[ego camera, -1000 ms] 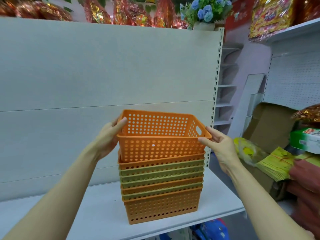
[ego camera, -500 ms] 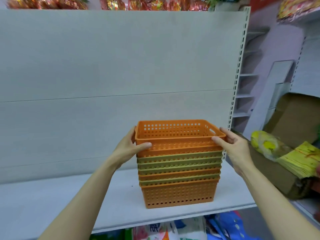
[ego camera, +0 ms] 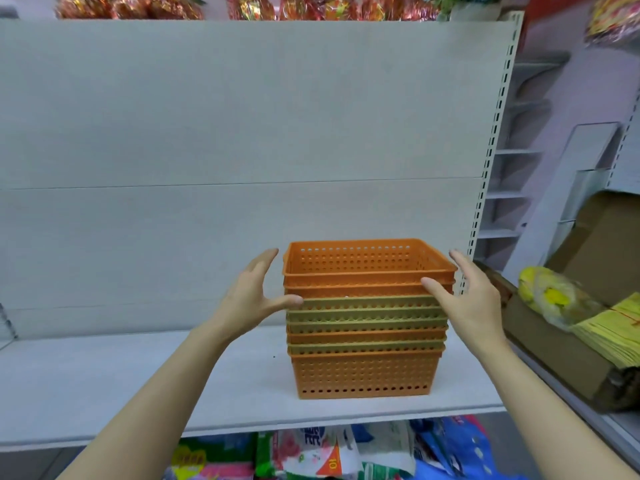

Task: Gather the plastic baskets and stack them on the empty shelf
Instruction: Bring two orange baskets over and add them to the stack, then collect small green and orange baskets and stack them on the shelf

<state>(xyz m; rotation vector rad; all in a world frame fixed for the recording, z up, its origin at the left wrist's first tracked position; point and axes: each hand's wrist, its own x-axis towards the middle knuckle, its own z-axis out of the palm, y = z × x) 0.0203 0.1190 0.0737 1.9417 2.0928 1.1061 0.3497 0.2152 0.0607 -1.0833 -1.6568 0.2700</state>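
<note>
Left hand (ego camera: pixel 254 299): open, fingers spread, thumb at the stack's left edge.
Right hand (ego camera: pixel 467 299): open, holding nothing, thumb touching the right edge.
Basket stack (ego camera: pixel 367 320): between both hands, nested upright on the shelf (ego camera: pixel 138 386).
Nearer hand: equal.

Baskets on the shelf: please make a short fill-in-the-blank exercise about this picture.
1. The top basket is coloured ____.
2. The stack stands on a white ____.
3. The left hand and right hand have ____ fingers and grip nothing.
4. Directly under the two top baskets sit three ____ ones.

Missing words: orange; shelf; open; green
</note>
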